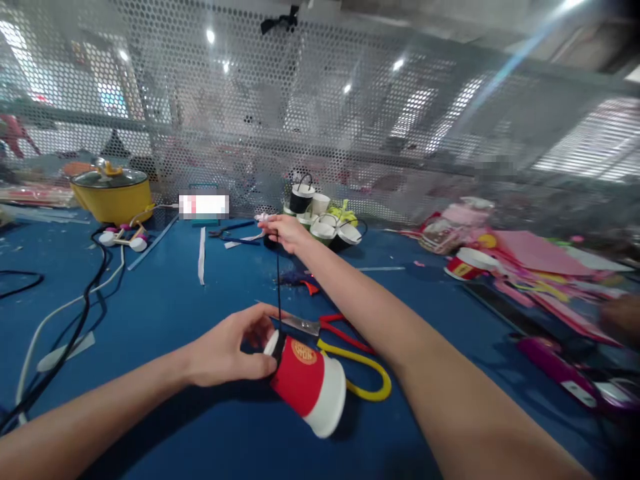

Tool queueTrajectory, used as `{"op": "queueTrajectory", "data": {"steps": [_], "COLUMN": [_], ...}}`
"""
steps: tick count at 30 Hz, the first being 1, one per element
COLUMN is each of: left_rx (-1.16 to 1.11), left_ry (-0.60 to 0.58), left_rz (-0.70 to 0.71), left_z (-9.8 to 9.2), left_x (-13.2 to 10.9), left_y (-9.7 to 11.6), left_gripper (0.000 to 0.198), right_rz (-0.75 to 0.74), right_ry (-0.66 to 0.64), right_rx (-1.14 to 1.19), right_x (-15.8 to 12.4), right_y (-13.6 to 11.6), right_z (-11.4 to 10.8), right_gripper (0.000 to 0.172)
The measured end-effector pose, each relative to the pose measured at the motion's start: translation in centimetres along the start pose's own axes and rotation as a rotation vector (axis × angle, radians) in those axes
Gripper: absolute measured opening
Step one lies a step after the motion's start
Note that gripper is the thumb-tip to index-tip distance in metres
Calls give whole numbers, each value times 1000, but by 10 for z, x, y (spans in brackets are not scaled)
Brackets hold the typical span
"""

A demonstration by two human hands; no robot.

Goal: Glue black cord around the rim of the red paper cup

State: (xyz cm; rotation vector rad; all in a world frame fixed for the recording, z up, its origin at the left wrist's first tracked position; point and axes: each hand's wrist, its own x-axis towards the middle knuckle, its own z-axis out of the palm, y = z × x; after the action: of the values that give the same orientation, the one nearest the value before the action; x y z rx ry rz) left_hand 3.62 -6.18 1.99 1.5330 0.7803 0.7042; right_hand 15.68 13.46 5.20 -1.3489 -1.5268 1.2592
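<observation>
My left hand (233,350) grips the narrow bottom end of a red and white paper cup (307,387) that lies tilted on the blue table (165,313). A thin black string (278,280) runs up from the cup's bottom to my right hand (284,232), which is stretched far forward and pinches the string's upper end. Beside the cup lie scissors with red and yellow handles (345,347).
A cluster of small cups with handles (323,217) stands behind my right hand. A yellow pot (113,193) sits at the back left, with cables (75,313) trailing across the left side. Pink craft sheets (535,260) and a red cup (467,263) lie right. A perforated screen (325,120) closes the back.
</observation>
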Motion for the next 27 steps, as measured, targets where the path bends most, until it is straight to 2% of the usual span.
{"op": "queueTrajectory", "data": {"steps": [4, 8, 10, 13, 15, 17, 19, 21, 23, 25, 27], "left_rx": [-93, -113, -137, -163, -174, -198, -226, -254, -269, -263, -242], "left_ry": [-47, -75, -98, -113, -98, -70, -29, 21, 72, 113, 139], "left_rz": [3, 22, 48, 85, 129, 180, 212, 237, 264, 273, 269], "left_z": [1, 2, 3, 4, 5, 6, 5, 4, 2, 1, 0], "left_x": [1, 2, 1, 0, 0, 0, 0, 0, 1, 1, 0], "left_y": [0, -3, -6, -10, -13, -14, -14, -14, -13, -12, -11], "left_gripper": [54, 55, 58, 73, 87, 97, 102, 104, 106, 108, 107], "right_rz": [-142, -257, -279, -229, -180, -164, -185, -217, -234, -243, -233], "right_ry": [81, 62, 1, -161, -246, -273, -267, -238, -157, -36, 33], "right_rx": [-156, -311, -395, -529, -600, -634, -624, -581, -534, -524, -565], "right_x": [32, 41, 37, 22, 7, -9, -26, -42, -56, -69, -81], "right_y": [-18, -39, -45, -49, -51, -55, -60, -64, -61, -47, -23], "right_z": [-12, -19, -15, -3, 4, 5, -5, -24, -48, -72, -88], "right_gripper": [33, 31, 21, 6, 15, 19, 16, 12, 18, 22, 18]}}
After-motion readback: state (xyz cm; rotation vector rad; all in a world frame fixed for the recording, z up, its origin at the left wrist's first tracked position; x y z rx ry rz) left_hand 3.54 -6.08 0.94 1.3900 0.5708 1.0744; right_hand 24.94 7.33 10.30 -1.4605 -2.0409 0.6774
